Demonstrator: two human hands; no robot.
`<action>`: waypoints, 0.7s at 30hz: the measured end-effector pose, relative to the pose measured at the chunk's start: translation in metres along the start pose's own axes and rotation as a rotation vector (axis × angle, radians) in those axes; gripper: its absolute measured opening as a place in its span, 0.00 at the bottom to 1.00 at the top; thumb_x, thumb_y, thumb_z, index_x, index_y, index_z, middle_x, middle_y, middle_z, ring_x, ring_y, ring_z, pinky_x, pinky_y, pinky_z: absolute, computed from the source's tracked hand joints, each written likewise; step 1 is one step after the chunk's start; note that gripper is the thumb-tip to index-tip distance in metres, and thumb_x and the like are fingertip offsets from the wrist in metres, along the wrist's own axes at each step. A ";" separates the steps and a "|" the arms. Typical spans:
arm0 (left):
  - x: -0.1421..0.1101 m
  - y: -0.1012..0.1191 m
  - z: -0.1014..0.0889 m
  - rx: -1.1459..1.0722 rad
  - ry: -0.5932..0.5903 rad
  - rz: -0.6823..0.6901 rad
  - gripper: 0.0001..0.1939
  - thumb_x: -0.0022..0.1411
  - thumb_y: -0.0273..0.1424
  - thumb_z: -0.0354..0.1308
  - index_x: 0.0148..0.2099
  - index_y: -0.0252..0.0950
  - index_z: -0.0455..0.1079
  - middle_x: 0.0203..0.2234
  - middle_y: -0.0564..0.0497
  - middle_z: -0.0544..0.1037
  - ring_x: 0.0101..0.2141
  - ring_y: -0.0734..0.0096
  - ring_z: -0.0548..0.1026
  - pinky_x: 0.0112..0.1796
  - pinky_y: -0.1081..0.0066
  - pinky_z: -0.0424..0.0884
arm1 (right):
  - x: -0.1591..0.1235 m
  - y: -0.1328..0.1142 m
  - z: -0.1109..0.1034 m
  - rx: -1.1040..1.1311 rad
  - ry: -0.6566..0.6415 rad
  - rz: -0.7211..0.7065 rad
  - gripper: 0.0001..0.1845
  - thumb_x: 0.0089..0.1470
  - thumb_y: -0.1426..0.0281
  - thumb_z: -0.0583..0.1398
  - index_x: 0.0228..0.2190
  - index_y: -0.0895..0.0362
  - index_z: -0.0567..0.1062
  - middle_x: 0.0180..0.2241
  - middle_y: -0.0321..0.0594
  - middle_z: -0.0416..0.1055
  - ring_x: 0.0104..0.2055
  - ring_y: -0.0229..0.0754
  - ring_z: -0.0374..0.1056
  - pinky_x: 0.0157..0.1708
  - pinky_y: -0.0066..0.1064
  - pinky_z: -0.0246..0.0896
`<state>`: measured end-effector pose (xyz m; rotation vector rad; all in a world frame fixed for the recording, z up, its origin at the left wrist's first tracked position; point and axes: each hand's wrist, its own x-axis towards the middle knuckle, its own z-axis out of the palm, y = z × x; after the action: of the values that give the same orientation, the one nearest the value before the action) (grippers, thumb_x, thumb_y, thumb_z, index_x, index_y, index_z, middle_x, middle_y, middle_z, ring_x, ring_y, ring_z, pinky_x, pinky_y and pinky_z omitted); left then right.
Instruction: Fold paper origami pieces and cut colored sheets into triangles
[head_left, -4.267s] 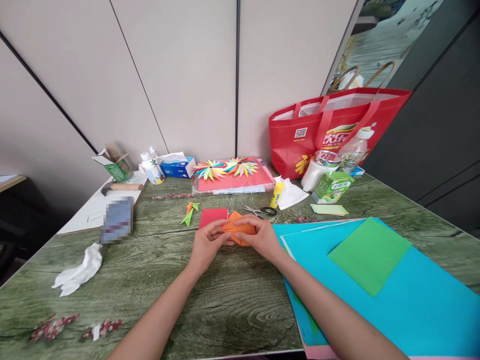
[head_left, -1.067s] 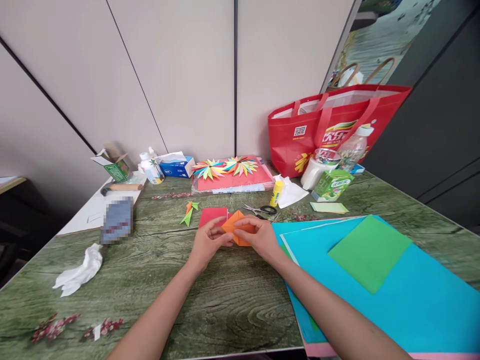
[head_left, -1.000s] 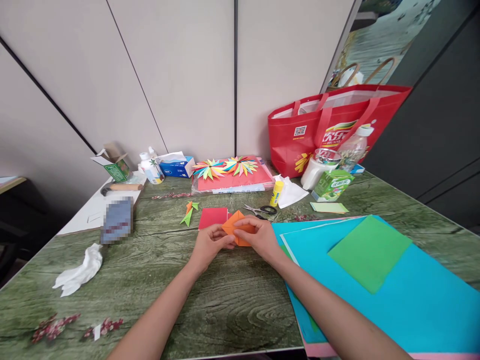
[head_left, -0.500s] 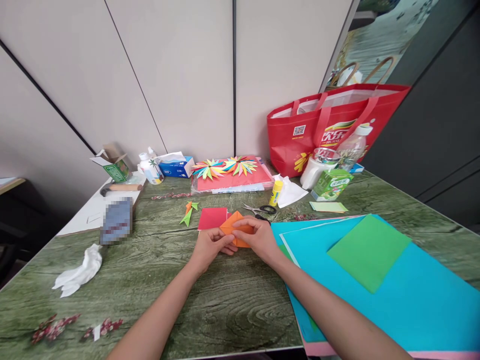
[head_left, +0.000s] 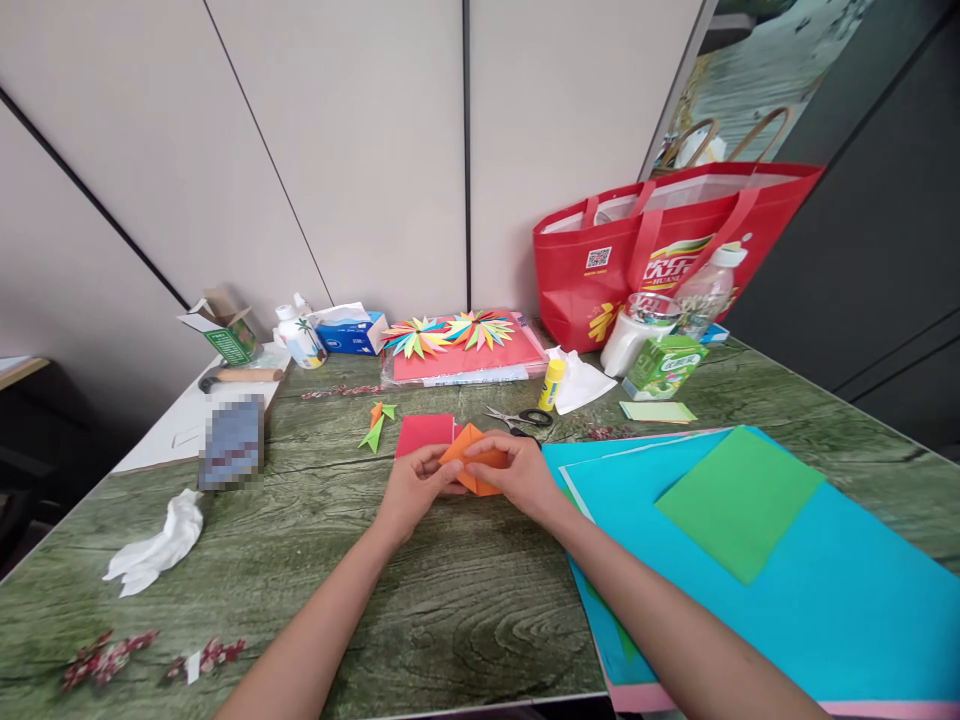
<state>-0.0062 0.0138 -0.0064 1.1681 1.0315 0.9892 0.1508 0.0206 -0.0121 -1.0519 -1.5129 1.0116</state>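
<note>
Pale grey wall panels (head_left: 337,150) back a tabletop printed in green wood grain (head_left: 465,640), on which a small flat square of red paper (head_left: 424,434) serves as the landmark for the positions given below. Just to the near right of the red square, a piece of orange paper folded to a point at its top (head_left: 466,448) is held between two bare hands; whether it rests on the tabletop or is lifted off it cannot be told. On one side the left hand (head_left: 412,490), thumb in front and fingers curled behind, pinches the left part of the piece; opposite, the right hand (head_left: 525,478) pinches the right part between thumb and fingers, with some fingertips hidden. Such opposed grips probably keep the folded layers from springing apart while leaving the middle of the piece in view. To the right of the red square lie steel scissors with black handles (head_left: 517,418) and, beyond them, a standing yellow glue stick (head_left: 552,386), presumably kept within easy reach. Farther right, large sheets of blue paper (head_left: 825,620) lie flat beneath a green paper square (head_left: 741,503). To the left of the red square lie small folded green and orange paper pieces (head_left: 373,436). Behind it, two multicoloured pointed paper rosettes (head_left: 415,338) rest on a flat red packet in clear plastic (head_left: 465,366), apparently set back from the hands to spare their points
</note>
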 end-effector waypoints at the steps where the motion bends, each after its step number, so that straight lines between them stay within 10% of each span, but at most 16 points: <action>1: 0.000 0.001 -0.001 -0.003 -0.028 -0.022 0.20 0.46 0.39 0.63 0.40 0.33 0.71 0.32 0.48 0.78 0.32 0.66 0.76 0.34 0.66 0.74 | 0.000 -0.001 -0.001 -0.016 -0.024 -0.006 0.05 0.40 0.73 0.62 0.26 0.57 0.76 0.30 0.37 0.71 0.34 0.40 0.67 0.37 0.31 0.60; 6: -0.001 0.000 -0.005 0.003 -0.142 -0.144 0.17 0.47 0.40 0.62 0.33 0.30 0.73 0.28 0.46 0.79 0.30 0.64 0.76 0.37 0.63 0.73 | 0.000 0.000 -0.001 -0.085 -0.086 -0.027 0.03 0.40 0.75 0.61 0.24 0.57 0.74 0.28 0.36 0.70 0.32 0.40 0.67 0.35 0.31 0.59; 21: -0.001 -0.007 0.006 -0.171 0.071 -0.003 0.17 0.45 0.40 0.63 0.33 0.31 0.73 0.27 0.49 0.79 0.30 0.63 0.77 0.36 0.63 0.73 | -0.005 0.012 0.014 -0.201 0.106 0.039 0.32 0.38 0.70 0.62 0.47 0.55 0.60 0.46 0.44 0.63 0.45 0.47 0.62 0.42 0.38 0.60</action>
<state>0.0001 0.0102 -0.0127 0.9969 0.9835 1.1014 0.1395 0.0175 -0.0275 -1.2614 -1.5348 0.8287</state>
